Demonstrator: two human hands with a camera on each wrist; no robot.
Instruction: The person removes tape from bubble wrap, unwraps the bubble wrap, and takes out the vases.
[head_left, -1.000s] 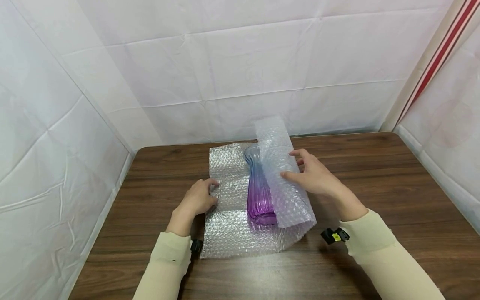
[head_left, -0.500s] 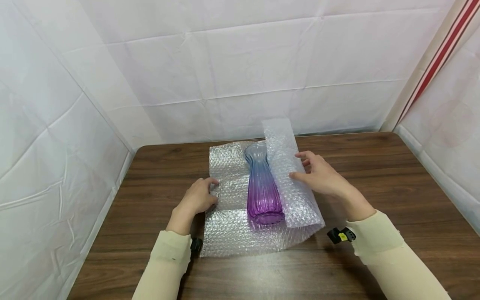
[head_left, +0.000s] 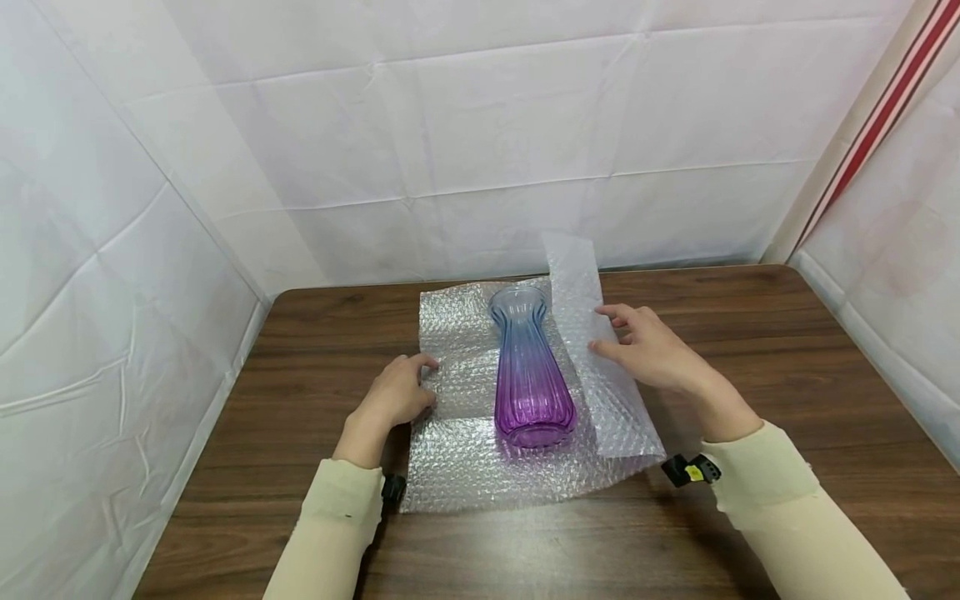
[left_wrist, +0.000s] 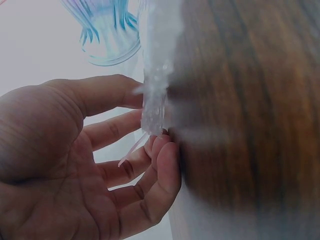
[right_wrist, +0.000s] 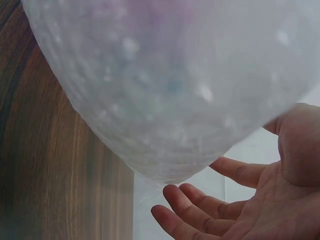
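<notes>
A ribbed glass vase (head_left: 532,375), blue at the neck and purple at the base, lies on its side on a sheet of bubble wrap (head_left: 450,475). At the sheet's left edge my left hand (head_left: 393,390) rests with loosely bent fingers; the left wrist view shows its thumb (left_wrist: 110,92) and fingertips right at that edge. The sheet's right side stands up as a folded flap (head_left: 581,333), leaning beside the vase. My right hand (head_left: 648,346) touches the flap's outer side with spread, relaxed fingers. In the right wrist view the flap bulges above the fingers (right_wrist: 192,212).
Everything lies on a dark wood-grain table (head_left: 750,358). White sheeting (head_left: 480,142) hangs behind its far edge and along both sides. A small black device (head_left: 690,472) is worn at the right wrist, with another (head_left: 393,490) at the left.
The bubble wrap flap has swung to the right, away from the vase, uncovering it fully. My right hand has moved right along with the flap. My left hand has stayed at the left edge.
</notes>
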